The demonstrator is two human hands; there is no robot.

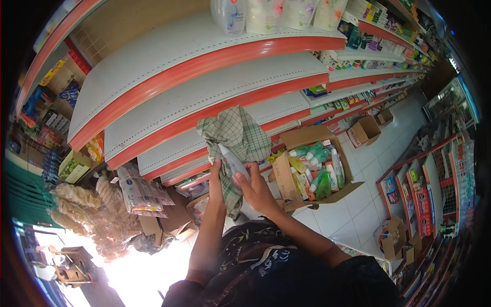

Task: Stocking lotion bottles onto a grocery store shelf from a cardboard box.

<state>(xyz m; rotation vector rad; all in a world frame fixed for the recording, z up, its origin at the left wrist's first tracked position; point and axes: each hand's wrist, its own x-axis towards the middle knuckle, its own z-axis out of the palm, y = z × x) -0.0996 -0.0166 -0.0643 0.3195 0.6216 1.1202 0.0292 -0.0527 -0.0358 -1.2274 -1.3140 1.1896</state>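
A pale plastic bottle (pixel 232 161) with a tapered end is held in front of my body, tilted. My right hand (pixel 255 190) grips it from the right, thumb along its side. Draped around the bottle's far side is a green-and-white checked cloth (pixel 239 132). My left hand (pixel 217 184) holds the cloth against the bottle from the left; its fingers are mostly hidden behind the fabric. Beyond my hands rise white metal shelves (pixel 215 92) with red front edges. Several white bottles (pixel 264 15) stand on the top one.
An open cardboard box (pixel 285 178) of several green, yellow and white bottles sits right of my hands. Smaller cartons (pixel 364 130) stand farther down the tiled aisle (pixel 356 209). Stocked racks (pixel 422 192) line the right. Plastic-wrapped packs (pixel 138 192) hang at left, beside bundled plastic bags (pixel 101 215).
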